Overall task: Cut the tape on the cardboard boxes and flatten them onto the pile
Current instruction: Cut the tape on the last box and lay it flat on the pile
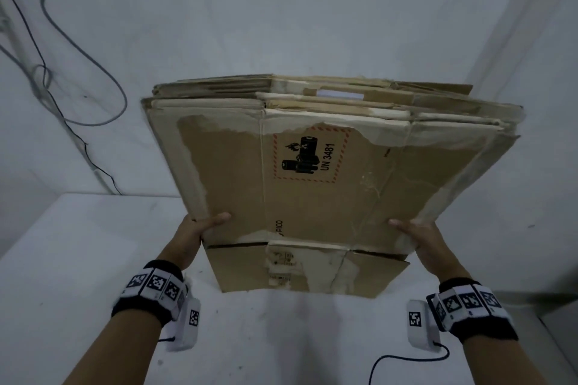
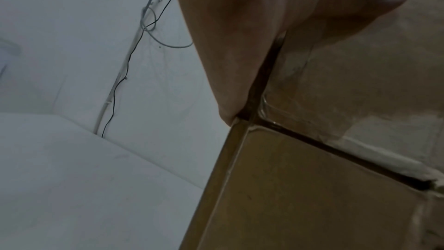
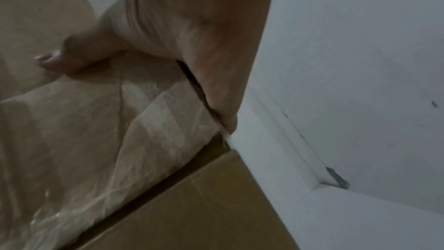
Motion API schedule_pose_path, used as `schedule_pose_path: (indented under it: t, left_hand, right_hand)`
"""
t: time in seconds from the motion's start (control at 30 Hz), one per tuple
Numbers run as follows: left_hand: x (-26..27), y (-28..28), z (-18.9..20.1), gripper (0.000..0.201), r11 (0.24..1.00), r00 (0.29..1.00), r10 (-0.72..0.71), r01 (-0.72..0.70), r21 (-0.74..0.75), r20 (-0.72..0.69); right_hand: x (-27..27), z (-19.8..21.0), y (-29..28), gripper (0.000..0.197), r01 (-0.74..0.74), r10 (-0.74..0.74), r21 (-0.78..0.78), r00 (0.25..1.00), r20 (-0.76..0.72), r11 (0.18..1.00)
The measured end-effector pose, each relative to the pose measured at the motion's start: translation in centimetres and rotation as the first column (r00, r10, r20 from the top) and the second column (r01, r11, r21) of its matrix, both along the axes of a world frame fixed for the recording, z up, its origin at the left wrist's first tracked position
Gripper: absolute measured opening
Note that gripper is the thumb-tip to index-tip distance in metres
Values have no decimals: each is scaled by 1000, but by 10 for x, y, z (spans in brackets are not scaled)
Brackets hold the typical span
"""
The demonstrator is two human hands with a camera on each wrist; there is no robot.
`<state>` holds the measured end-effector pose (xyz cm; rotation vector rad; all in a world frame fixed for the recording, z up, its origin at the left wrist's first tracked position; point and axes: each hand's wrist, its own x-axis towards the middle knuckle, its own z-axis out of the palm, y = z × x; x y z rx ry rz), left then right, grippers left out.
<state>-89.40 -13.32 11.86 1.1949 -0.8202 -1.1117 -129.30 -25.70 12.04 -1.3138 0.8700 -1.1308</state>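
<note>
A flattened brown cardboard box [image 1: 328, 184] with a battery warning label and torn clear tape lies tilted on top of a pile of flattened boxes [image 1: 312, 94] against the white wall. My left hand [image 1: 203, 226] grips its near left corner, thumb on top. My right hand [image 1: 416, 234] grips the near right corner the same way. In the left wrist view the thumb [image 2: 360, 1] presses on the cardboard [image 2: 360, 83], the fingers hidden beneath. In the right wrist view the thumb [image 3: 72, 58] lies on taped cardboard [image 3: 96, 130]. A lower flap [image 1: 306, 272] hangs below the held edge.
A white table [image 1: 78, 275] runs under the boxes. Grey and black cables [image 1: 62, 81] hang down the wall at the left. A wall corner [image 1: 506, 40] stands close on the right. A white moulding [image 3: 300, 149] runs beside my right hand.
</note>
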Motion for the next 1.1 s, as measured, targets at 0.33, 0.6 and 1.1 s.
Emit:
schedule_pose_path:
  t: [0.33, 0.6, 1.1]
  left_hand:
    - [0, 2, -8, 93, 1000, 1000, 26, -26, -16, 4]
    - [-5, 20, -4, 94, 999, 999, 39, -39, -21, -4]
    - [79, 146, 43, 66, 962, 981, 148, -172, 212, 126]
  right_hand:
    - [6, -4, 15, 46, 116, -117, -26, 993, -14, 993]
    - [9, -2, 46, 52, 226, -231, -65, 970, -82, 972]
    - [84, 49, 131, 90, 256, -210, 123, 931, -299, 959]
